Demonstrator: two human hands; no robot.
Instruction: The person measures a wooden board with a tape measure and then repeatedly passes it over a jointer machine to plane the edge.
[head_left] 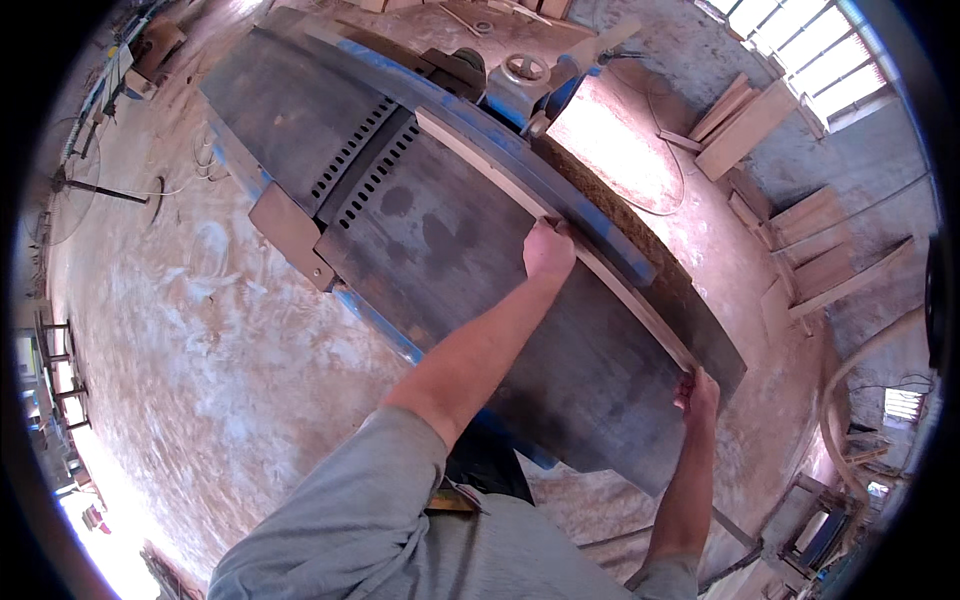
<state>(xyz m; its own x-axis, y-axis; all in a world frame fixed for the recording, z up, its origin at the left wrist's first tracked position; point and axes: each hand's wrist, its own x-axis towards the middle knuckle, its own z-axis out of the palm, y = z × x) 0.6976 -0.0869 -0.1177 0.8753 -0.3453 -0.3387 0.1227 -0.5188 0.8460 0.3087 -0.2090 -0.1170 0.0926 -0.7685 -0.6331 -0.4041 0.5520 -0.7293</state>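
A long, pale wooden strip [627, 300] lies on the dark metal bed [570, 360] of a woodworking machine, along its blue-edged fence [610, 240]. My left hand [549, 250] is closed on the strip around its middle, with the arm reaching across the bed. At the strip's near right end, my right hand [699, 392] grips it with curled fingers. The strip's far end reaches up beside two rows of slots [365, 160] in the bed. A brown plate [285, 235] sticks out from the bed's left side.
A handwheel [525, 68] sits on the machine beyond the fence. Boards [745, 130] lean by the right wall under a barred window, with more planks [820, 260] lower down. A hose [850, 370] runs at the right. Stands and cables lie on the dusty floor [200, 350] at left.
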